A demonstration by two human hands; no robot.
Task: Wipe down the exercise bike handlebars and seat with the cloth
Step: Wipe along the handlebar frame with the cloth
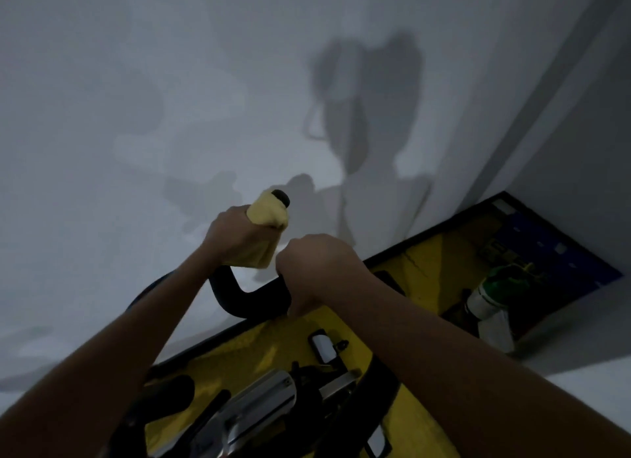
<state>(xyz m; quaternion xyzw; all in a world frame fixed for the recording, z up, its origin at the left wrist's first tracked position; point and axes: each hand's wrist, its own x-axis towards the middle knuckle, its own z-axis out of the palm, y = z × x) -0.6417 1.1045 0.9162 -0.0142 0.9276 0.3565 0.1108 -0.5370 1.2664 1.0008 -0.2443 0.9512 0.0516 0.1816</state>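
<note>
Nearest to me, the bright metal post (252, 409) of the exercise bike rises over the yellow floor mat (273, 341), and both my forearms reach forward above it. My right hand (316, 263) is curled round the middle bend of the black curved tubular handlebar (252, 300), I judge to steady the bike against the rubbing. Farther out, my left hand (235, 237) grips the soft yellow cloth (266, 215) wrapped round the upright grip, only its black end cap (280, 198) bare before the white wall (170, 81); the seat is out of view.

Yellow cloth (264, 227) wrapped around upright black handlebar (246, 298) end, handlebar curving below
</note>
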